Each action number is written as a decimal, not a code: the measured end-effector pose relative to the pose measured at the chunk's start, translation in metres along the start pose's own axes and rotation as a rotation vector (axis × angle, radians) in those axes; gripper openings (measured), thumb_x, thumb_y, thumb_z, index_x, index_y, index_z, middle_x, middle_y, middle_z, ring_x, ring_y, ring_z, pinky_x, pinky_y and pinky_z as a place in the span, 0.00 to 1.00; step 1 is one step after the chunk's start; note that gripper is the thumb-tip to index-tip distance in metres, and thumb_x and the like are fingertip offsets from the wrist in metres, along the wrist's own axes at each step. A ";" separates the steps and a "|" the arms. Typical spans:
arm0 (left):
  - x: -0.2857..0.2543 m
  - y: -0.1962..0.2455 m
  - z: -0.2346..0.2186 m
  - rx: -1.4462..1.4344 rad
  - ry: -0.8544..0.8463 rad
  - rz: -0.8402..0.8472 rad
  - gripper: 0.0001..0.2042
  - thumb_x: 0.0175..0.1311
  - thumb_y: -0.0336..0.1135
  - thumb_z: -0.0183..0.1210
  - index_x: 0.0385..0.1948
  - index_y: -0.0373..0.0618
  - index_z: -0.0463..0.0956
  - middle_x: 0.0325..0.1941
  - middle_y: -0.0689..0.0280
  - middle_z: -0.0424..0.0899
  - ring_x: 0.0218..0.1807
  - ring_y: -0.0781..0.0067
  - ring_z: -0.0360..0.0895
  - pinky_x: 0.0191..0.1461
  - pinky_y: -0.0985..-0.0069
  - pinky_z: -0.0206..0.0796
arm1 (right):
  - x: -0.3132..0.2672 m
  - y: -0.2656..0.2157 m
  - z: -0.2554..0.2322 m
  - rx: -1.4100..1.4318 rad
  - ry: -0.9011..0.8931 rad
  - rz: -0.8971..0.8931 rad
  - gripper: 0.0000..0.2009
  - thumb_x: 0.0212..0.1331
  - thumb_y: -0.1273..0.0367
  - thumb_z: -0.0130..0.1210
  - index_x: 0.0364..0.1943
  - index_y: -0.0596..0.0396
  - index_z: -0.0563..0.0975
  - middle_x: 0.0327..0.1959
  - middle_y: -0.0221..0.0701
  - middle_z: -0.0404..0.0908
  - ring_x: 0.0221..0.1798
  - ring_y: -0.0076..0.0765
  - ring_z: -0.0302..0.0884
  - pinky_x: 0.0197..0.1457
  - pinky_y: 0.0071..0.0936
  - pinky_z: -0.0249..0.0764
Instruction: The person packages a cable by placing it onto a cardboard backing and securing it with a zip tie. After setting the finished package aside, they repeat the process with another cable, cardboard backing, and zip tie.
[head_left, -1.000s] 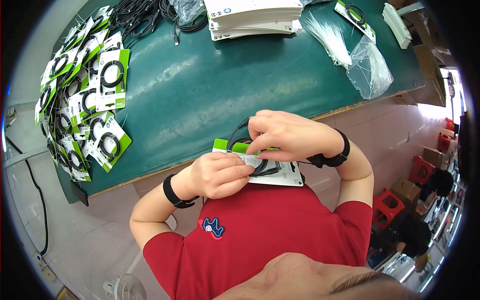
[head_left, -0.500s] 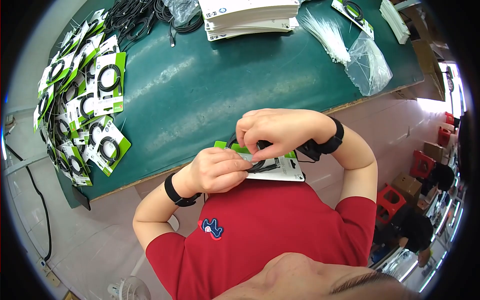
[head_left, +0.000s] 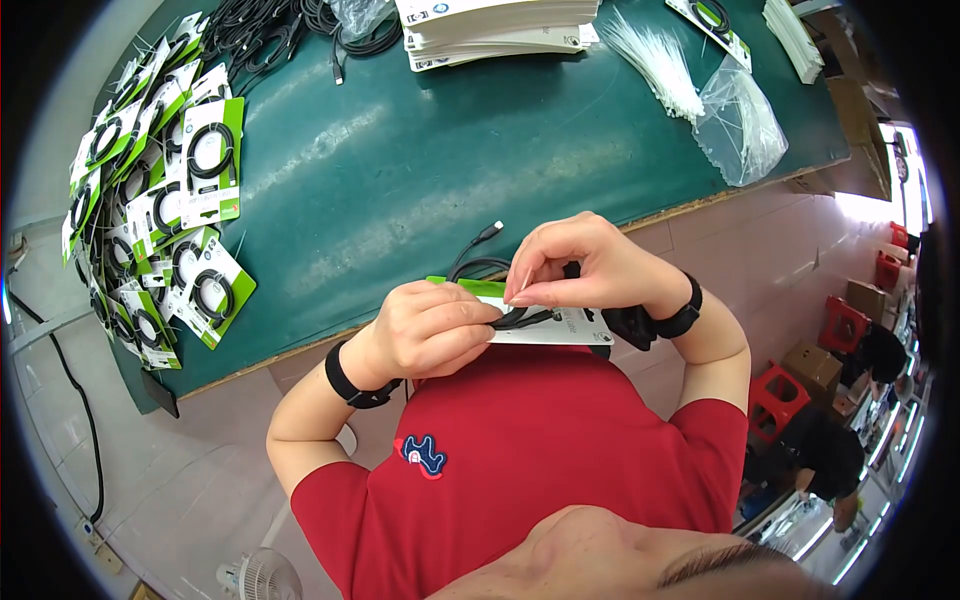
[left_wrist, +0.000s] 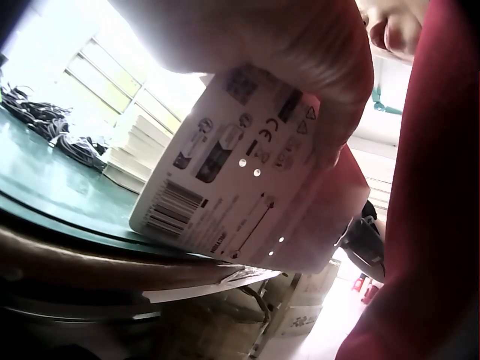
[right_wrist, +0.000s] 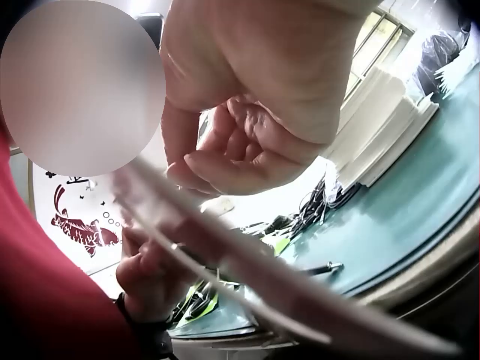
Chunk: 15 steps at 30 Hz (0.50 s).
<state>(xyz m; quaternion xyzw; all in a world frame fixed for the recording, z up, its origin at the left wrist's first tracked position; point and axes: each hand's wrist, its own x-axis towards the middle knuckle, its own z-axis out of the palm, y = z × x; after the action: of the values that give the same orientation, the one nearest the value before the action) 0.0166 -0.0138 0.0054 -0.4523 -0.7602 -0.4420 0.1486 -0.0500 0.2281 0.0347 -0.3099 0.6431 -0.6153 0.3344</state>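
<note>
The coiled black cable [head_left: 524, 321] is held on the packaging card [head_left: 572, 328] by the left hand [head_left: 428, 328]. Over the card, a white cable tie [head_left: 526, 281] seems pinched by the right hand [head_left: 580, 262]; fastening is apparently in hand, calling for a steady pull.

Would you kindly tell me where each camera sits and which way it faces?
Head: worn on the head, facing forward and down over the green table; left hand, right hand, forearms, red shirt and part of the face show.
Left wrist: on that wrist, facing the printed card; left hand, red shirt and part of the face show.
Right wrist: on that wrist, facing the right hand's curled fingers; left hand and red shirt show beyond.
Both wrist views share the white stack on the green table.
</note>
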 end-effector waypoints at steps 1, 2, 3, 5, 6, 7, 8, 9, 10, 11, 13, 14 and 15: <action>-0.001 0.001 0.001 -0.003 -0.002 -0.006 0.08 0.41 0.24 0.66 0.25 0.43 0.79 0.34 0.63 0.86 0.30 0.66 0.84 0.33 0.75 0.75 | -0.003 0.005 0.004 0.017 0.022 -0.024 0.04 0.55 0.78 0.66 0.31 0.58 0.81 0.34 0.35 0.84 0.26 0.28 0.77 0.27 0.21 0.70; -0.001 0.001 0.001 -0.003 -0.008 -0.008 0.08 0.41 0.24 0.67 0.25 0.43 0.79 0.34 0.63 0.86 0.30 0.66 0.84 0.32 0.75 0.75 | -0.004 0.010 0.006 0.033 0.045 -0.050 0.04 0.55 0.78 0.65 0.31 0.59 0.80 0.35 0.36 0.85 0.26 0.29 0.78 0.28 0.21 0.71; 0.000 0.001 0.001 -0.003 -0.013 -0.009 0.08 0.41 0.24 0.67 0.25 0.43 0.79 0.34 0.63 0.86 0.30 0.66 0.84 0.32 0.75 0.75 | -0.005 0.014 0.008 0.038 0.047 -0.048 0.04 0.55 0.78 0.65 0.31 0.59 0.80 0.35 0.36 0.85 0.26 0.29 0.78 0.28 0.21 0.71; 0.000 0.001 0.001 -0.006 -0.022 -0.013 0.08 0.41 0.24 0.67 0.25 0.43 0.79 0.34 0.63 0.86 0.29 0.66 0.84 0.32 0.75 0.75 | -0.003 0.022 0.012 -0.152 0.108 -0.328 0.04 0.55 0.79 0.65 0.32 0.60 0.80 0.36 0.37 0.84 0.27 0.31 0.78 0.28 0.22 0.73; 0.000 0.001 0.001 -0.009 -0.027 -0.024 0.08 0.40 0.24 0.67 0.25 0.43 0.79 0.34 0.63 0.86 0.29 0.66 0.84 0.32 0.76 0.75 | -0.003 0.024 0.013 -0.246 0.139 -0.466 0.04 0.54 0.79 0.64 0.32 0.60 0.80 0.36 0.38 0.83 0.28 0.32 0.79 0.28 0.23 0.73; 0.001 0.001 0.001 -0.011 -0.032 -0.033 0.08 0.40 0.24 0.67 0.25 0.43 0.79 0.34 0.63 0.86 0.29 0.66 0.84 0.31 0.76 0.74 | -0.004 0.026 0.012 -0.241 0.140 -0.464 0.04 0.54 0.79 0.64 0.32 0.60 0.80 0.36 0.38 0.83 0.28 0.32 0.79 0.28 0.23 0.73; 0.001 0.001 0.001 -0.013 -0.036 -0.041 0.09 0.40 0.24 0.67 0.25 0.44 0.79 0.34 0.63 0.86 0.29 0.66 0.84 0.31 0.76 0.74 | -0.005 0.027 0.010 -0.396 0.139 -0.550 0.04 0.53 0.78 0.64 0.32 0.60 0.81 0.36 0.37 0.83 0.28 0.32 0.79 0.28 0.23 0.73; 0.002 0.000 0.001 -0.014 -0.037 -0.045 0.09 0.40 0.24 0.67 0.25 0.44 0.79 0.34 0.63 0.86 0.29 0.66 0.84 0.31 0.76 0.74 | -0.005 0.029 0.008 -0.551 0.136 -0.635 0.04 0.52 0.78 0.64 0.32 0.59 0.81 0.35 0.36 0.83 0.28 0.33 0.79 0.27 0.24 0.73; 0.003 0.000 0.000 -0.018 -0.041 -0.048 0.09 0.41 0.24 0.67 0.25 0.44 0.79 0.34 0.64 0.86 0.29 0.66 0.84 0.31 0.75 0.75 | -0.006 0.029 0.007 -0.708 0.133 -0.718 0.05 0.52 0.78 0.64 0.32 0.59 0.81 0.35 0.36 0.82 0.29 0.33 0.79 0.26 0.24 0.73; 0.004 0.000 0.000 -0.022 -0.045 -0.052 0.09 0.41 0.24 0.68 0.26 0.43 0.79 0.35 0.64 0.86 0.30 0.67 0.84 0.31 0.75 0.75 | -0.007 0.029 0.007 -0.704 0.133 -0.716 0.05 0.52 0.78 0.64 0.32 0.59 0.81 0.35 0.36 0.82 0.29 0.33 0.79 0.26 0.24 0.73; 0.005 -0.002 0.000 -0.026 -0.050 -0.056 0.09 0.41 0.24 0.68 0.26 0.43 0.78 0.35 0.64 0.85 0.30 0.67 0.83 0.31 0.74 0.75 | -0.010 0.027 0.008 -0.820 0.154 -0.739 0.06 0.49 0.76 0.64 0.32 0.59 0.81 0.34 0.35 0.81 0.29 0.33 0.79 0.25 0.25 0.73; 0.005 -0.002 0.000 -0.031 -0.050 -0.059 0.09 0.41 0.24 0.68 0.26 0.43 0.78 0.35 0.64 0.85 0.30 0.67 0.84 0.31 0.74 0.75 | -0.010 0.027 0.008 -0.879 0.164 -0.750 0.07 0.47 0.75 0.65 0.33 0.59 0.81 0.33 0.34 0.81 0.29 0.32 0.79 0.25 0.25 0.72; 0.006 -0.003 0.000 -0.036 -0.049 -0.063 0.10 0.40 0.24 0.68 0.26 0.43 0.78 0.35 0.64 0.85 0.30 0.67 0.84 0.31 0.74 0.75 | -0.011 0.026 0.008 -0.878 0.166 -0.750 0.07 0.47 0.75 0.65 0.33 0.59 0.81 0.33 0.34 0.81 0.29 0.32 0.79 0.25 0.25 0.72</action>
<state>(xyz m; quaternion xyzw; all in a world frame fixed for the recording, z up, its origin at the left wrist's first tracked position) 0.0112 -0.0112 0.0077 -0.4416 -0.7694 -0.4487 0.1078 -0.0365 0.2332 0.0087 -0.5767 0.7083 -0.3898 -0.1174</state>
